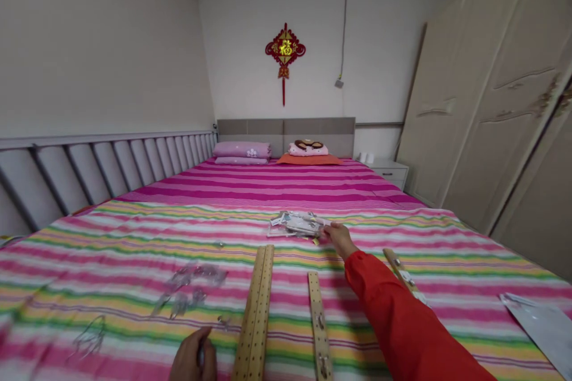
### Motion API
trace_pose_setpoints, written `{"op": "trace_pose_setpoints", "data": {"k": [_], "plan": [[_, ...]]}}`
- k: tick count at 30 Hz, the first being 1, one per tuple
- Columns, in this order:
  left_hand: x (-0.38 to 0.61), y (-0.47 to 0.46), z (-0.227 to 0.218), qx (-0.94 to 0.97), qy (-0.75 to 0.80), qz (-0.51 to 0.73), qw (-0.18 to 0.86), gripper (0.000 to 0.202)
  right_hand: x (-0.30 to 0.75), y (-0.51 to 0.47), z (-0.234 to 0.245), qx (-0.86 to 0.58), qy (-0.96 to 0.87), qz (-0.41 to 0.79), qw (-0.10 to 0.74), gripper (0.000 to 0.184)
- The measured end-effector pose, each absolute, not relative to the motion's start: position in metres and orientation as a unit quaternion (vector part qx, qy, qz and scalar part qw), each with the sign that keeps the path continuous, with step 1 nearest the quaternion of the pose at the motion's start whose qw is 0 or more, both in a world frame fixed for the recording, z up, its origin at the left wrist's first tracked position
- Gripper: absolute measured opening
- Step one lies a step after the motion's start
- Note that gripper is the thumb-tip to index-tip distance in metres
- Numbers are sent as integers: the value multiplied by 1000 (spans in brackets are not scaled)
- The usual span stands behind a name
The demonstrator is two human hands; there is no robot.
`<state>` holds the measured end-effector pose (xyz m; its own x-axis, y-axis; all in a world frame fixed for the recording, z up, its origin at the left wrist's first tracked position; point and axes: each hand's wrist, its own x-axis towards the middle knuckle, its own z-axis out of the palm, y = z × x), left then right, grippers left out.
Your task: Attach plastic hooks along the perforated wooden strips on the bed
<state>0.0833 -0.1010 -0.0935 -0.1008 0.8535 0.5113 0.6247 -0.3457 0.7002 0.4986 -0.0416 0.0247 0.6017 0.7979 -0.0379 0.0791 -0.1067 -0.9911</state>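
My right hand, in a red sleeve, reaches out across the striped bedspread and touches a pile of clear plastic bags with small parts; its fingers are hidden behind the hand. My left hand rests at the near edge, fingers curled round a small thin object I cannot make out. Beside it lies a long wooden slat with rows of holes. A shorter wooden slat with metal fittings lies to its right, and a third slat sits beyond my right arm.
Loose clear plastic wrappers lie on the left of the bed. A white sheet or bag lies at the right edge. Pillows sit at the headboard, a padded rail lines the left, wardrobe doors stand right.
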Motion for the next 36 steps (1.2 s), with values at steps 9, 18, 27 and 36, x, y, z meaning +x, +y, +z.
{"op": "trace_pose_setpoints", "data": {"k": [9, 18, 27, 36], "plan": [[97, -127, -63, 638, 573, 494, 143, 35, 450, -138, 24, -639, -305, 375, 599, 8], [95, -111, -46, 595, 596, 477, 252, 38, 400, -241, 27, -602, -357, 453, 552, 16], [95, -95, -33, 668, 513, 464, 275, 23, 375, -279, 15, -587, -373, 472, 541, 28], [101, -127, 26, 655, 456, 504, 330, 23, 349, -282, 37, -552, -439, 441, 555, 29]]}}
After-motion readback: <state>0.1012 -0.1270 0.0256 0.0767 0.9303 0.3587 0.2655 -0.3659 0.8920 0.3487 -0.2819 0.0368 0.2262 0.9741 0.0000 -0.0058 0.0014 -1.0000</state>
